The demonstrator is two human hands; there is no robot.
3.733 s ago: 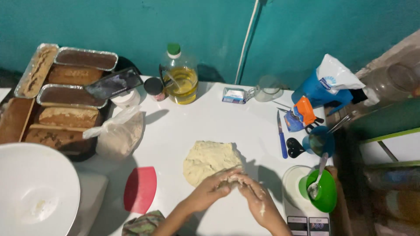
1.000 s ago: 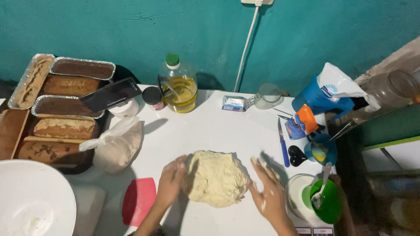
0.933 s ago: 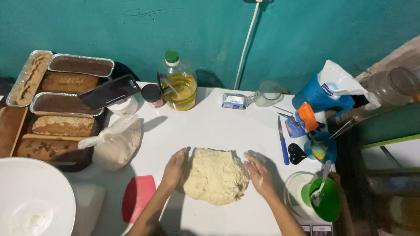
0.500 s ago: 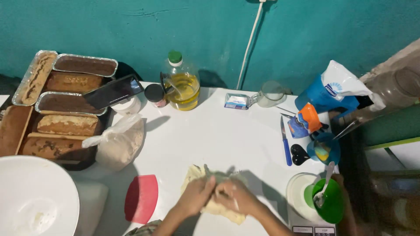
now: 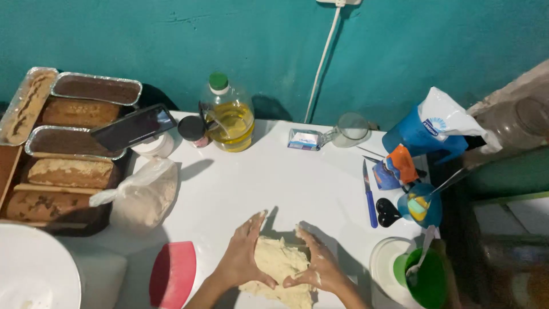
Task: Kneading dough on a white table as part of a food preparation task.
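Two hands cupped pale dough (image 5: 279,264) on white table (image 5: 286,183)'s near edge: left hand (image 5: 245,257) and right hand (image 5: 316,264) open-palmed, pressing its sides, gathering it. Red scraper (image 5: 172,273) lay left, oil bottle (image 5: 227,114) far back.

A home kitchen set up for baking: a white surface (image 5: 297,183) against a teal wall holds dough (image 5: 280,266), a bottle of cooking oil (image 5: 229,114), a bag of flour (image 5: 143,197) and foil pans of baked loaves (image 5: 68,171).
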